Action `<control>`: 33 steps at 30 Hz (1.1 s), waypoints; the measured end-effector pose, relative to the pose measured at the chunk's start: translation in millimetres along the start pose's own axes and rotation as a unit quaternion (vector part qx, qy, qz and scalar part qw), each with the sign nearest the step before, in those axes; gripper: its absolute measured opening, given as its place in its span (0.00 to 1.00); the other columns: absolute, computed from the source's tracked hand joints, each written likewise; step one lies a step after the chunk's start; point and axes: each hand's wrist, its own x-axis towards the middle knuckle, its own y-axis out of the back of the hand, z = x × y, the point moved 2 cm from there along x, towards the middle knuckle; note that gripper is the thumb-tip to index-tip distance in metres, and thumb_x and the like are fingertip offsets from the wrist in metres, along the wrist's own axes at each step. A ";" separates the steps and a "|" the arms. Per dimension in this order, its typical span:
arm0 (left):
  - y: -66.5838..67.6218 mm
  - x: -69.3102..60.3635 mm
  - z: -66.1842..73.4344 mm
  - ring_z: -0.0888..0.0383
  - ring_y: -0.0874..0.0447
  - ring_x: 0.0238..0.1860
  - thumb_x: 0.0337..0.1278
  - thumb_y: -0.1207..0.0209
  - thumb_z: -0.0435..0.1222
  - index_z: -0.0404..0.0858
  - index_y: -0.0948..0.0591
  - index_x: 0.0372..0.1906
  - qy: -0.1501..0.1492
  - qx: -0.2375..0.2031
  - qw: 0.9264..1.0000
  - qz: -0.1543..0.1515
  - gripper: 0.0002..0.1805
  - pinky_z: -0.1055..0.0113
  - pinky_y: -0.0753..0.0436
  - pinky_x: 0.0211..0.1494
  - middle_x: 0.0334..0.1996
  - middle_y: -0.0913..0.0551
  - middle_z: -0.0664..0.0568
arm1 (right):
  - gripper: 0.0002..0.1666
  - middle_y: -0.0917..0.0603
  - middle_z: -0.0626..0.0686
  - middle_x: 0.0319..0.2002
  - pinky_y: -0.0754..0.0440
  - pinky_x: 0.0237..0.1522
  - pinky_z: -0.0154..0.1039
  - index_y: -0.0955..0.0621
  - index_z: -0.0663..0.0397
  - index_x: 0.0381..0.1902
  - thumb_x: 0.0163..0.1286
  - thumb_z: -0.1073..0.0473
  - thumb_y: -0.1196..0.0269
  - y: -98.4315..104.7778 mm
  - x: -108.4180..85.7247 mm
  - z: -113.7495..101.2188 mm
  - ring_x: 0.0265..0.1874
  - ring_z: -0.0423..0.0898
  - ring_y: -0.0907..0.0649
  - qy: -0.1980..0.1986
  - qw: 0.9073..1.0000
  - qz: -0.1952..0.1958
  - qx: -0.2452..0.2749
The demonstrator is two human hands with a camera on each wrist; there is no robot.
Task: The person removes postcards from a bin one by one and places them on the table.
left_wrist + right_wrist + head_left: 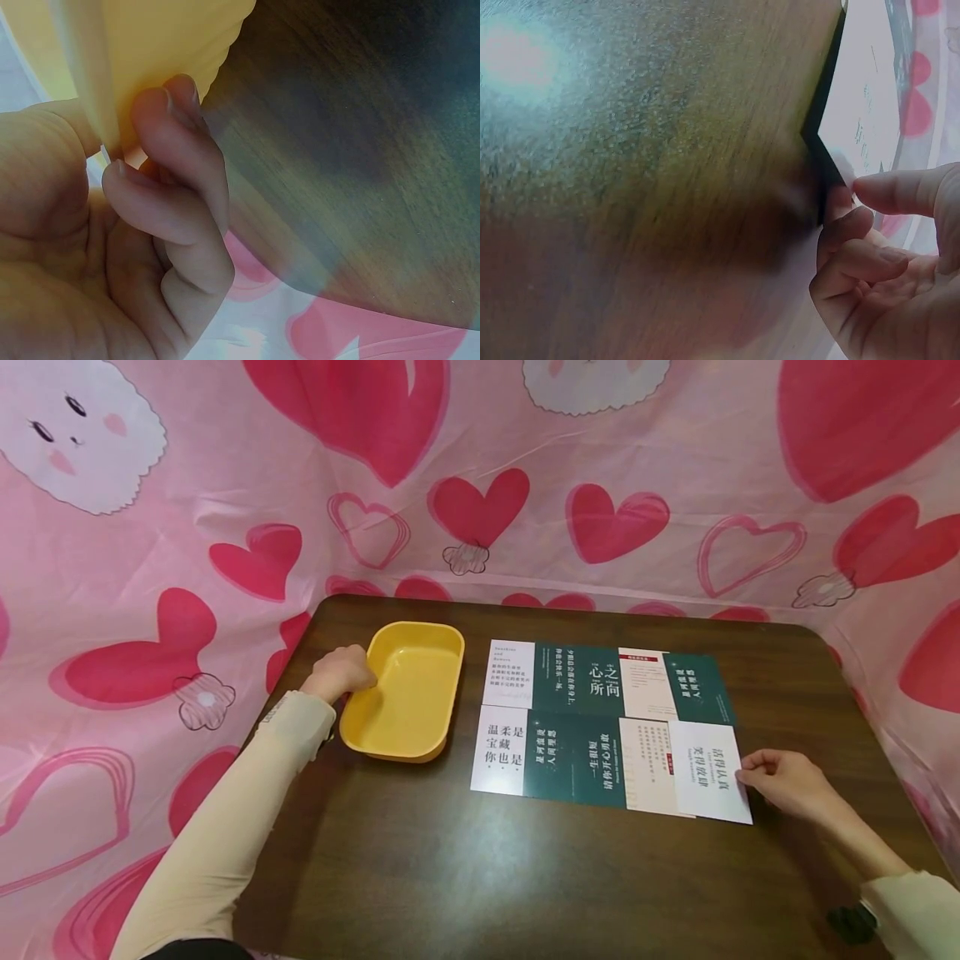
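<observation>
My left hand (341,672) grips the left rim of a yellow plastic basin (408,702), which stands on the table with nothing in it. In the left wrist view, the fingers (176,150) curl around the basin's wall. On the right, my right hand (787,783) pinches the right edge of a white card (708,770) printed with Chinese characters. The right wrist view shows thumb and forefinger on the edge of that card (859,97), which is raised off the wood there. Its left side overlaps a cream card (647,764) in the near row.
Two rows of printed cards lie side by side, with a white card (512,675) and a green card (701,685) at the far row's ends. Another white card (498,750) begins the near row. Pink heart-patterned cloth (555,443) hangs behind the brown table (450,868).
</observation>
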 end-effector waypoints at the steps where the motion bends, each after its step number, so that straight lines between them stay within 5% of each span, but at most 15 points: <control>1: -0.1 -0.2 -0.1 0.47 0.22 0.26 0.57 0.40 0.37 0.30 0.20 0.38 0.000 0.000 1.000 -0.001 0.12 0.59 0.23 0.31 0.27 0.22 0.42 | 0.23 0.16 0.54 0.32 0.23 0.28 0.40 0.21 0.76 0.49 0.75 0.55 0.36 0.2 0.1 0.1 0.29 0.50 0.21 0.000 1.000 -0.001 -0.002; 33: -0.5 0.7 -3.3 0.46 0.19 0.26 0.57 0.40 0.38 0.30 0.20 0.39 -0.009 -0.013 1.000 -0.016 0.14 0.59 0.20 0.29 0.28 0.20 0.42 | 0.20 0.16 0.52 0.30 0.24 0.27 0.40 0.20 0.72 0.47 0.74 0.56 0.34 -3.9 -8.3 -1.2 0.28 0.49 0.21 0.001 1.000 0.028 -0.010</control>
